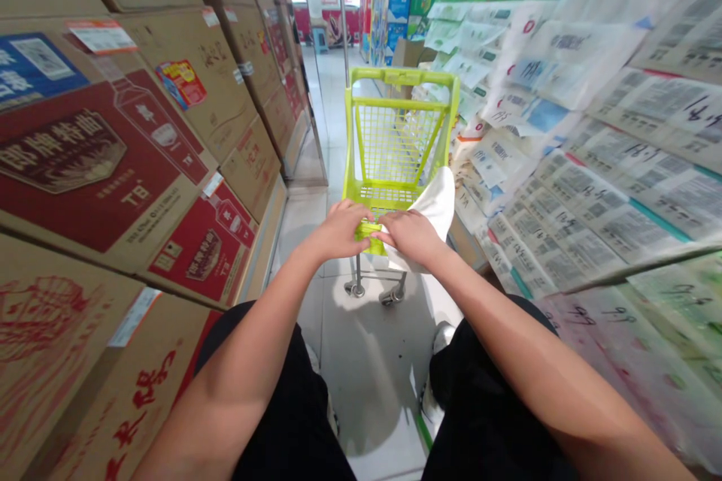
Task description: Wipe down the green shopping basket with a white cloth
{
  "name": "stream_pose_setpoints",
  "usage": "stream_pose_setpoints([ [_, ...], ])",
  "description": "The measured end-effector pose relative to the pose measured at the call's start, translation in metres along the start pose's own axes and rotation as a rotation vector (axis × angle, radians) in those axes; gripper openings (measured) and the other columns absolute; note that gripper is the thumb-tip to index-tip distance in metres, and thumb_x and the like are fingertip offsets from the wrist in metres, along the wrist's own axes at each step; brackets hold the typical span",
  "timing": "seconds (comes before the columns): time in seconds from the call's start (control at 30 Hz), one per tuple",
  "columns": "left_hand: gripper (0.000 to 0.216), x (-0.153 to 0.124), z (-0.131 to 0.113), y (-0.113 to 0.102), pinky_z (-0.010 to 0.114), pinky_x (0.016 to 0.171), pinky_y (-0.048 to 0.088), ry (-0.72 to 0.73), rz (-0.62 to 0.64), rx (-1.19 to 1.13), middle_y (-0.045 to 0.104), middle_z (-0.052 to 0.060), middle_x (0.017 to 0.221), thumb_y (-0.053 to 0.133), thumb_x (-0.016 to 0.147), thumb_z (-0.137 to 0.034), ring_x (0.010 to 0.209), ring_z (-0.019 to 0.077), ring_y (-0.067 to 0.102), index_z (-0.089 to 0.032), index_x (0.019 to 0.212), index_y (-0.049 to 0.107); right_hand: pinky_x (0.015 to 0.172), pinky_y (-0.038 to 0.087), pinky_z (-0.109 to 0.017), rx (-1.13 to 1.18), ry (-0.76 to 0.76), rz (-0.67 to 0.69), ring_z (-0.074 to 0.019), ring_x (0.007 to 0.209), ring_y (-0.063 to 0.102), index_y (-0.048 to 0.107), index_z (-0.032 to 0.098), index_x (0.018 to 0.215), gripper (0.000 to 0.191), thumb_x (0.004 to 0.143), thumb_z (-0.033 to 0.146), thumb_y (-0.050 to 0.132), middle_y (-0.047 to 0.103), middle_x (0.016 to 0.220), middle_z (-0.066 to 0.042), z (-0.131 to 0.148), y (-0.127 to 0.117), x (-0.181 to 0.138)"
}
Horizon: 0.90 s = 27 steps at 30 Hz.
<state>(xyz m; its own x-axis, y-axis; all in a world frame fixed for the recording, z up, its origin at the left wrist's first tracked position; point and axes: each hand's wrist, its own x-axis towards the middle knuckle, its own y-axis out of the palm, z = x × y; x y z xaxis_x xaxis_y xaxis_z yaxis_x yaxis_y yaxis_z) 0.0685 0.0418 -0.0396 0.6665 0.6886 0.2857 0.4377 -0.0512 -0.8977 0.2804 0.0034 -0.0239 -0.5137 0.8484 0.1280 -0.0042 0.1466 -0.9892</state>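
Note:
A small yellow-green shopping cart [401, 77] stands upright in front of me, with a mesh basket and grey casters. Low on its near side, my left hand [342, 229] has its fingers curled on a green plastic part of the frame. My right hand [411, 234] is closed on a white cloth [444, 199], pressed against the cart beside my left hand. The cloth spreads out over the cart's right side and hangs below my wrist. My right fingertips are partly hidden.
Cardboard cartons [84, 158] are stacked high along the left. Bagged goods with handwritten prices [564, 203] rise along the right. The tiled floor [366, 376] runs between them, past a glass panel [313, 75] to a blue stool [320, 37]. My knees flank the cart.

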Motion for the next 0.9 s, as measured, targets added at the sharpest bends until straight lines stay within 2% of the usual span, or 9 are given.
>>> stream_pose_setpoints([
  [0.1, 0.04, 0.0, -0.002, -0.002, 0.05, 0.112, 0.035, -0.032, -0.017, -0.092, 0.071, 0.005, 0.124, 0.058, 0.092, -0.04, 0.116, 0.0277, 0.058, -0.024, 0.128, 0.064, 0.098, 0.042, -0.04, 0.042, -0.032, -0.048, -0.0299, 0.117, 0.063, 0.062, 0.018, 0.137, 0.052, 0.105, 0.057, 0.046, 0.073, 0.121, -0.013, -0.003, -0.006, -0.002],
  [0.23, 0.036, 0.002, -0.005, 0.001, 0.055, 0.117, 0.024, -0.127, -0.043, -0.06, 0.075, 0.002, 0.116, 0.059, 0.096, -0.05, 0.118, 0.0284, 0.058, -0.029, 0.124, 0.068, 0.112, 0.037, -0.048, 0.037, 0.061, -0.069, -0.0348, 0.129, 0.056, 0.062, 0.017, 0.138, 0.068, 0.091, 0.065, 0.067, 0.067, 0.134, -0.016, -0.036, -0.014, -0.022],
  [0.33, 0.037, 0.005, -0.007, 0.006, 0.053, 0.11, 0.029, -0.159, -0.076, -0.041, 0.075, 0.001, 0.12, 0.068, 0.091, -0.054, 0.117, 0.0295, 0.056, -0.031, 0.12, 0.071, 0.116, 0.033, -0.049, 0.044, 0.047, 0.007, -0.0317, 0.129, 0.058, 0.069, 0.022, 0.129, 0.048, 0.094, 0.055, 0.068, 0.07, 0.13, -0.012, -0.059, -0.015, -0.035],
  [0.4, 0.037, 0.008, -0.008, 0.01, 0.049, 0.103, 0.033, -0.15, -0.088, -0.066, 0.073, 0.001, 0.125, 0.07, 0.09, -0.056, 0.115, 0.0289, 0.056, -0.033, 0.12, 0.072, 0.118, 0.031, -0.048, 0.051, -0.001, 0.039, -0.0284, 0.123, 0.062, 0.071, 0.022, 0.12, 0.034, 0.1, 0.048, 0.062, 0.074, 0.122, -0.009, -0.061, -0.013, -0.037],
  [0.47, 0.033, 0.01, -0.01, 0.015, 0.047, 0.099, 0.034, -0.134, -0.095, -0.097, 0.072, 0.0, 0.125, 0.069, 0.091, -0.055, 0.113, 0.0278, 0.056, -0.035, 0.116, 0.074, 0.113, 0.036, -0.044, 0.045, -0.019, 0.051, -0.0266, 0.115, 0.066, 0.071, 0.019, 0.115, 0.034, 0.105, 0.046, 0.054, 0.076, 0.114, -0.01, -0.054, -0.009, -0.033],
  [0.53, 0.025, 0.013, -0.013, 0.021, 0.047, 0.098, 0.033, -0.134, -0.115, -0.114, 0.073, 0.0, 0.123, 0.067, 0.094, -0.051, 0.111, 0.0269, 0.056, -0.035, 0.11, 0.077, 0.099, 0.043, -0.037, 0.035, 0.01, 0.075, -0.0256, 0.104, 0.07, 0.07, 0.016, 0.112, 0.038, 0.107, 0.047, 0.048, 0.077, 0.107, -0.012, -0.045, -0.006, -0.028],
  [0.63, 0.021, 0.017, -0.018, 0.028, 0.047, 0.098, 0.033, -0.148, -0.148, -0.134, 0.074, 0.002, 0.117, 0.063, 0.096, -0.044, 0.11, 0.0268, 0.057, -0.03, 0.102, 0.078, 0.081, 0.044, -0.032, 0.03, 0.082, 0.124, -0.0252, 0.094, 0.072, 0.069, 0.018, 0.111, 0.042, 0.107, 0.052, 0.045, 0.077, 0.103, -0.012, -0.038, -0.006, -0.024],
  [0.73, 0.021, 0.019, -0.023, 0.027, 0.048, 0.099, 0.033, -0.139, -0.126, -0.174, 0.073, 0.004, 0.118, 0.061, 0.095, -0.041, 0.112, 0.0276, 0.056, -0.027, 0.103, 0.074, 0.078, 0.043, -0.031, 0.032, 0.116, 0.144, -0.0262, 0.097, 0.073, 0.069, 0.02, 0.113, 0.046, 0.107, 0.056, 0.042, 0.078, 0.105, -0.011, -0.039, -0.007, -0.024],
  [0.9, 0.033, 0.017, -0.033, 0.017, 0.05, 0.106, 0.031, -0.182, -0.074, -0.258, 0.065, 0.004, 0.133, 0.055, 0.092, -0.033, 0.125, 0.0288, 0.051, -0.027, 0.123, 0.061, 0.078, 0.045, -0.031, 0.05, 0.107, 0.127, -0.0269, 0.099, 0.074, 0.068, 0.02, 0.121, 0.045, 0.109, 0.051, 0.037, 0.078, 0.107, -0.013, -0.028, -0.007, -0.017],
])
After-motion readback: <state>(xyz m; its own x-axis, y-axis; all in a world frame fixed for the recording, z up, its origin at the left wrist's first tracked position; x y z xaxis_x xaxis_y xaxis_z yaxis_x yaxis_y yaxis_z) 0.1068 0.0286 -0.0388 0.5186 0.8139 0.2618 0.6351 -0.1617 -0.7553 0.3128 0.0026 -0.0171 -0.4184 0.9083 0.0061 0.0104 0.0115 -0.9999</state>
